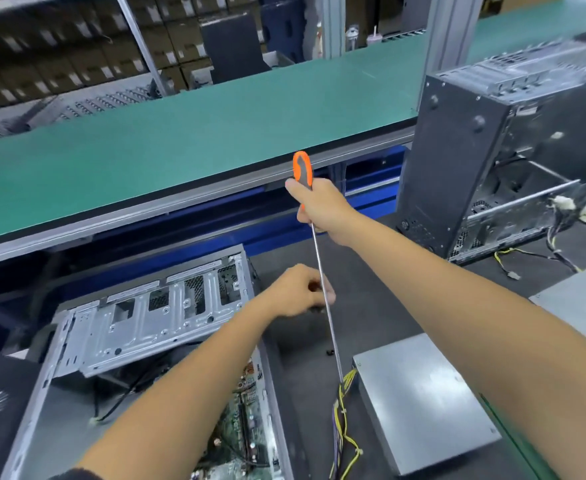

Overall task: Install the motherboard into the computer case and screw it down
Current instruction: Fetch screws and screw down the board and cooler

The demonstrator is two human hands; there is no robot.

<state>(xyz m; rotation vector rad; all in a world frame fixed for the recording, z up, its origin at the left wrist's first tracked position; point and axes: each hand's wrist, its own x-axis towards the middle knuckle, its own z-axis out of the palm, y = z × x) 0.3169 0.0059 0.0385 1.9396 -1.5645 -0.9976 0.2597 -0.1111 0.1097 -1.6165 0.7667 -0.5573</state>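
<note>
Both hands grip the screwdriver: right hand on its handle, left hand pinching the shaft, whose tip could snag the cables.

Motherboard in computer case, left of power supply.

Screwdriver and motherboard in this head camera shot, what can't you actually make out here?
- Screwdriver tip: lost against the yellow cables beside the power supply.
- Left hand: its fingers curl at the shaft; whether they hold a screw is hidden.
- Motherboard: largely covered by the left forearm and cut off by the bottom edge; screw holes are too small.
- Upright second case: blurred, cut off at the right edge.
</note>
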